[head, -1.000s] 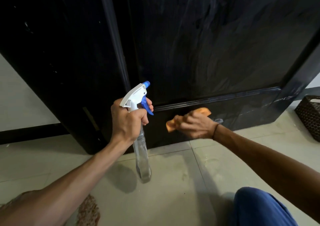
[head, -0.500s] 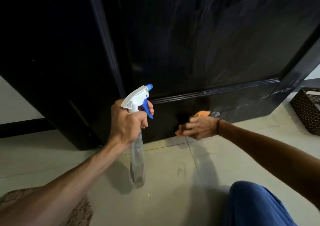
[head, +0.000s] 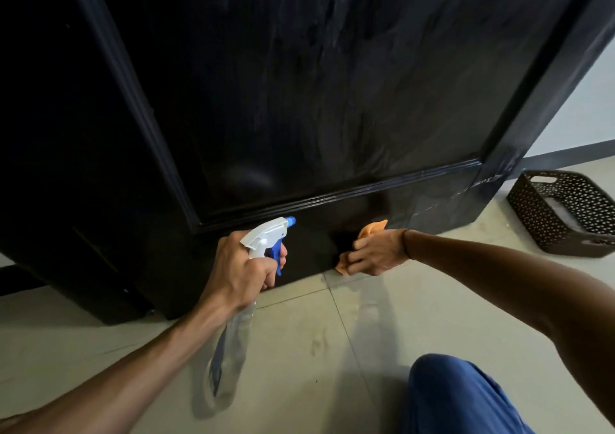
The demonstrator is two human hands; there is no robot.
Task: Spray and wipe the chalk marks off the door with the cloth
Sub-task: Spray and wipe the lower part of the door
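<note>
Fingers of the right hand pinch the orange cloth against the black door at its bottom rail, just above the tiled floor. Left hand grips the spray bottle, one finger curled on its blue trigger. Faint chalk marks streak the rail's right end, near a brown perforated basket.

The left hand grips a spray bottle; the right hand presses an orange cloth against the door.

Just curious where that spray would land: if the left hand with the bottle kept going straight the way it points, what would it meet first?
Probably the door's bottom rail, just ahead of the spray bottle nozzle; depth is unclear.
</note>
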